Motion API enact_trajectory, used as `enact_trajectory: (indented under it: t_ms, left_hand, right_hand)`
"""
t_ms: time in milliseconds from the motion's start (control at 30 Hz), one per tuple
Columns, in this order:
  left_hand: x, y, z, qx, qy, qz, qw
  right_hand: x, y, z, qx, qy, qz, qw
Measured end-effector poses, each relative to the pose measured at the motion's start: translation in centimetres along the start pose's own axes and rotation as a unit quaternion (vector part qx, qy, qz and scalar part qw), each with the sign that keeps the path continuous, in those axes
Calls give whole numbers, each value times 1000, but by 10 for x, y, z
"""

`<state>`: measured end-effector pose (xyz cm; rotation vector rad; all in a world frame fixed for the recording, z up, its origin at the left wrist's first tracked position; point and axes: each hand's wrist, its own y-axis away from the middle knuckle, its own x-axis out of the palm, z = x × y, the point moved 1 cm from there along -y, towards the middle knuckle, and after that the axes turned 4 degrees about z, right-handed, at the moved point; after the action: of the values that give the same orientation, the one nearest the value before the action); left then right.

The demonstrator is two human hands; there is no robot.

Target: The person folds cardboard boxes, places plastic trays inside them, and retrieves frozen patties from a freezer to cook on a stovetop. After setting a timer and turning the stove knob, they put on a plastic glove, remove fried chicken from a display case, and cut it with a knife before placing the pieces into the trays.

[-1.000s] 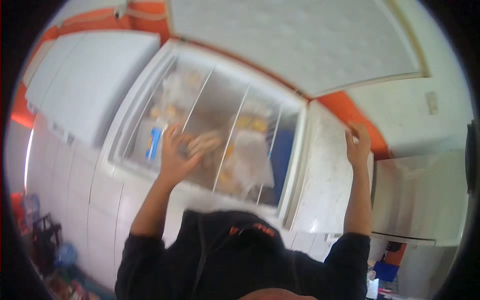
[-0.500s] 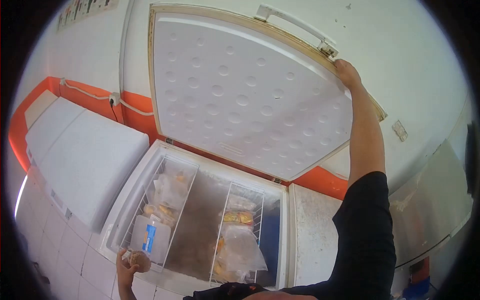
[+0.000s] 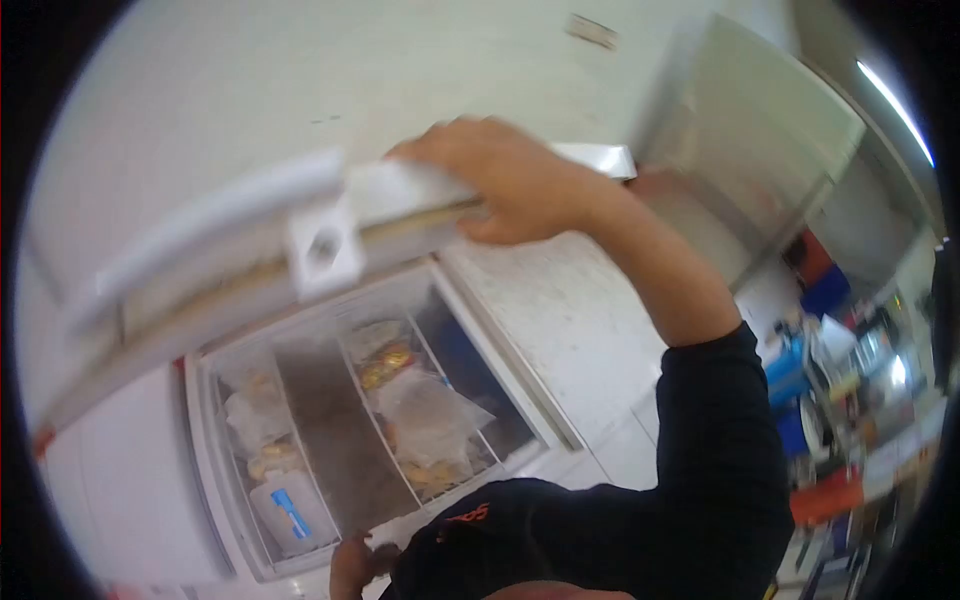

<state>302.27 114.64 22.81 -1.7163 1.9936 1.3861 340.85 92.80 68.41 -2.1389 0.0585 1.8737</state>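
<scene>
My right hand [image 3: 490,180] grips the edge of the white chest freezer lid [image 3: 390,190], beside its handle [image 3: 210,215]. The lid is tilted partway down above the freezer [image 3: 465,310]. At the bottom, my left hand [image 3: 350,567] holds a brown, rounded lump [image 3: 383,557], partly blurred, in front of the freezer's near rim. Inside the freezer, the left wire basket holds a plastic tub [image 3: 295,515] with a blue label and bagged food [image 3: 258,412]. The right basket holds a yellow packet [image 3: 386,365] and pale plastic bags [image 3: 430,415].
A white chest [image 3: 125,470] stands left of the freezer, and a pale, worn surface [image 3: 560,320] adjoins it on the right. A large pale cabinet [image 3: 750,130] is at the upper right. Cluttered goods [image 3: 800,370] fill the far right.
My right hand has pulled the lid down and towards me from its raised position. My left hand has drawn back closer to my body with the brown lump. The view has swung right.
</scene>
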Motion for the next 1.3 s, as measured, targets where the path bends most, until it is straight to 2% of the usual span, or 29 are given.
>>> enact_trajectory:
  t_ms: [33,67,167,267,367,433,467,500,600,633,667,700,767,833,900,933,967,1000,1067,1100,1133,1167,1200,1267,1300]
  left_hand:
    - [7,8,-5,-35,-86,42,995]
    - [11,16,-8,-30,-135,80,987]
    - [33,32,-10,-34,-187,140,972]
    - [49,35,-15,-39,-220,164,961]
    - [66,49,-13,-50,-242,192,950]
    - [81,70,-17,-77,-245,219,941]
    - [87,77,-21,-95,-249,234,935]
    - [92,79,-32,-112,-247,254,928]
    - [134,58,-59,-165,-248,321,899]
    - [161,47,-34,-174,-240,369,881]
    - [167,46,-64,-168,-263,379,871]
    - [96,119,-117,-167,-285,376,866]
    - [148,122,-117,-169,-267,330,889]
    - [215,118,-116,-228,-192,345,890]
    - [222,136,-178,-277,-192,292,895]
    - [259,121,-168,-285,-195,242,907]
    - [266,122,-186,-273,-212,252,904]
    - [295,109,-168,-305,-191,293,886]
    - [291,101,-225,-279,-224,242,902]
    - [293,91,-243,-271,-195,214,918]
    - [286,82,-274,-238,-203,181,932]
    - [277,75,-313,-184,-191,76,961]
    - [270,60,-347,-160,-155,54,973]
    - [278,8,-390,-42,-63,-40,996]
    - [264,-12,-441,12,13,27,999]
  right_hand:
    - [9,26,10,-14,-14,-8,1000]
    - [20,47,20,-30,-26,-15,999]
    - [55,98,57,-52,-156,18,986]
    - [109,150,104,-47,-137,52,988]
    - [168,194,134,-32,-134,38,990]
    - [241,223,150,-5,-115,-96,989]
    - [255,231,158,18,-139,-52,989]
    - [267,233,147,42,-160,-2,986]
    - [334,266,120,13,-165,-47,985]
    - [351,274,110,56,-189,-21,980]
    - [367,285,98,87,-204,10,975]
    - [281,257,110,38,-208,6,977]
    - [311,292,85,145,-262,1,954]
    - [382,362,62,109,-274,16,955]
    - [333,425,50,137,-236,46,961]
    - [344,459,48,157,-203,20,966]
    - [329,486,49,182,-166,4,969]
    - [316,510,49,189,-182,23,965]
    - [306,552,54,198,-231,47,951]
    - [300,571,55,198,-232,54,951]
    - [292,589,55,195,-262,55,944]
    - [285,608,51,196,-291,52,935]
    - [275,627,44,213,-305,51,927]
    - [276,679,13,251,-310,42,916]
    - [276,711,-4,276,-317,32,907]
